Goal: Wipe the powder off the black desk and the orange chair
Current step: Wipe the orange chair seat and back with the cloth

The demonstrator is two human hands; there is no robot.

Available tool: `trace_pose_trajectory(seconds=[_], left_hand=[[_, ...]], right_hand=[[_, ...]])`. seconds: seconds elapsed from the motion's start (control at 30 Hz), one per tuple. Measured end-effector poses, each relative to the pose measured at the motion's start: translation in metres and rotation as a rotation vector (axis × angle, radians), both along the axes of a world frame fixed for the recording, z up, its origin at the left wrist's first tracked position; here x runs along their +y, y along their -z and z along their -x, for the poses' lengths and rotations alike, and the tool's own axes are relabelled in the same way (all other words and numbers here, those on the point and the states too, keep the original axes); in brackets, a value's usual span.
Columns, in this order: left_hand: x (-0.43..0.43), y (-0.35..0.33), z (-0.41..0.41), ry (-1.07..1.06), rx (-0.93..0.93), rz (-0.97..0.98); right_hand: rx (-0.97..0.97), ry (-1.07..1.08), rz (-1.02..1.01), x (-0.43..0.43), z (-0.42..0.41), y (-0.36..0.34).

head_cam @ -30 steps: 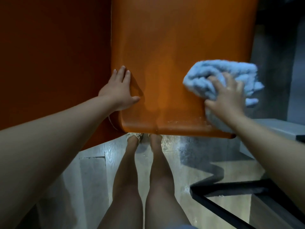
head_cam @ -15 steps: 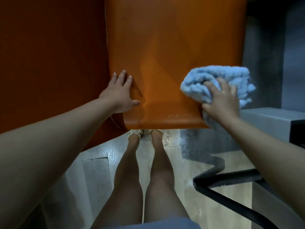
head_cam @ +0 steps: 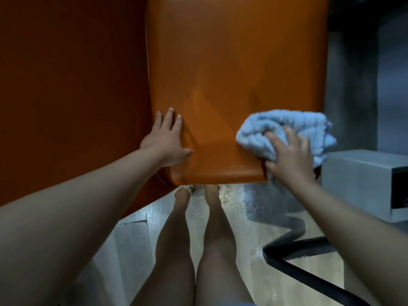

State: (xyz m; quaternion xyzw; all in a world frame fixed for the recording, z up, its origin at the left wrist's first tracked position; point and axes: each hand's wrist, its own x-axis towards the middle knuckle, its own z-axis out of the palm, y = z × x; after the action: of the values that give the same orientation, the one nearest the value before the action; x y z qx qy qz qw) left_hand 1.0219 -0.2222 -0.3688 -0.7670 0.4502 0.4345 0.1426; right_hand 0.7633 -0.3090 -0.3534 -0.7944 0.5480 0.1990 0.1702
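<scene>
Big orange chair (head_cam: pixel 238 74) at twelve o'clock. Left hand (head_cam: pixel 166 140) lying flat on its nine o'clock edge, fingers (head_cam: pixel 169 117) spread. Right hand (head_cam: pixel 289 159) at three o'clock, squeezing a fluffy blue cloth (head_cam: pixel 284 127) against the chair's near corner. Tiny white specks of powder (head_cam: pixel 236 166) near the front edge. Two bare legs (head_cam: pixel 194 250) at six o'clock over a pale wooden floor (head_cam: pixel 247 219). Grey box (head_cam: pixel 362 171) at three o'clock.

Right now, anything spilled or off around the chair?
Yes. White powder specks remain on the chair seat's front edge, left of the cloth under the right hand. More powder is scattered on the floor just below. The left hand rests flat on the seat's left side.
</scene>
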Motion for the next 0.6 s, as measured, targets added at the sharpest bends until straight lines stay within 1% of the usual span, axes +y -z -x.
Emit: trace_pose_trajectory(seconds=[0.03, 0.1, 0.17, 0.23, 0.27, 0.3, 0.37, 0.4, 0.43, 0.5, 0.6], left_hand=[[0.0, 0.0, 0.0, 0.005, 0.001, -0.005], [0.001, -0.001, 0.002, 0.007, 0.003, -0.006], [0.002, 0.001, 0.002, -0.012, -0.005, 0.009], [0.002, 0.003, 0.001, -0.039, 0.0, 0.038], [0.004, 0.004, -0.002, -0.036, 0.0, 0.058], [0.005, 0.004, -0.005, -0.01, 0.007, 0.08], [0.011, 0.005, -0.01, 0.083, 0.02, 0.112], [0.014, 0.005, -0.011, 0.088, 0.027, 0.113], [0.017, 0.003, -0.011, 0.062, 0.027, 0.105], [0.022, 0.002, -0.008, 0.02, 0.014, 0.095], [0.024, 0.001, 0.004, -0.034, -0.026, 0.076]], right_hand=[[-0.004, -0.018, -0.026, 0.012, 0.009, -0.004], [-0.044, 0.069, -0.03, 0.027, 0.022, -0.014], [-0.153, 0.221, 0.062, 0.034, 0.011, -0.024], [-0.244, 0.256, 0.155, 0.043, -0.026, -0.026], [-0.266, 0.226, 0.17, 0.047, -0.051, -0.023], [-0.261, 0.166, 0.143, 0.053, -0.076, -0.019], [-0.161, -0.02, 0.004, 0.067, -0.111, -0.007], [-0.112, -0.107, -0.059, 0.077, -0.115, 0.002], [-0.083, -0.17, -0.091, 0.084, -0.111, 0.011], [-0.073, -0.241, -0.069, 0.09, -0.087, 0.022], [-0.065, -0.235, -0.015, 0.088, -0.035, 0.027]])
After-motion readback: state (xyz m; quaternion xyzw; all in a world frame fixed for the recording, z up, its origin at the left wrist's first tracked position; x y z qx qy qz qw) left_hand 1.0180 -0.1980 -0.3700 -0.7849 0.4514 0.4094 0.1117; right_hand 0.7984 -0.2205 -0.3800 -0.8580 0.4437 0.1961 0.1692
